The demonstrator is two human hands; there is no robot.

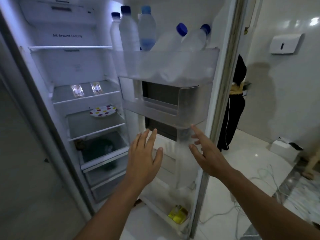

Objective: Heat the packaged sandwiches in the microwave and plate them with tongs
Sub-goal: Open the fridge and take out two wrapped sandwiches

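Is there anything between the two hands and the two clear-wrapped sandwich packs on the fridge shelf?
Nothing visible blocks them. The two clear-wrapped sandwich packs lie on an open glass shelf, door open. The left hand and right hand are lower, in front of the door bins.

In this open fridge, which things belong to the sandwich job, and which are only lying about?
For the job:
two packaged sandwiches on one shelf
dotted plate on the shelf below

Lying about:
water bottles in the door bin
yellow packet in the bottom door bin
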